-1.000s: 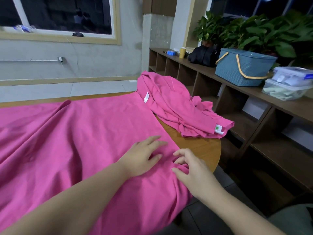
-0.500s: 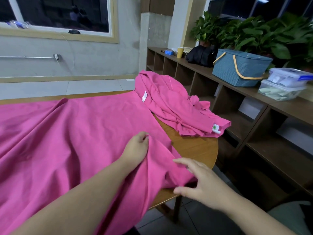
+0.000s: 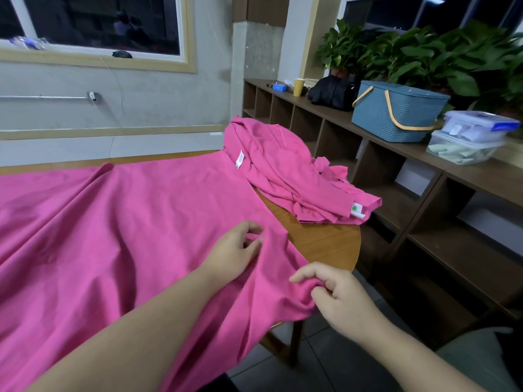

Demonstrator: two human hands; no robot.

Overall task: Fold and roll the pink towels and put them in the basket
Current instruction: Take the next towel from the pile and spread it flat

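On table, both hands pinching pink towel (image 3: 119, 236) edge

A grey plastered wall (image 3: 141, 94) carries a window (image 3: 93, 26) with a pale wooden frame; the glass is dark. A thin pipe (image 3: 42, 97) runs along the wall. The floor (image 3: 113, 145) is laid with light tiles, darker tiles lying nearer the camera. A brown cubby shelf unit (image 3: 410, 199) lines the right side. Leafy potted plants (image 3: 424, 52) stand along its top before a second dark window (image 3: 396, 9). The round wooden bench (image 3: 325, 239) shows a bare edge.
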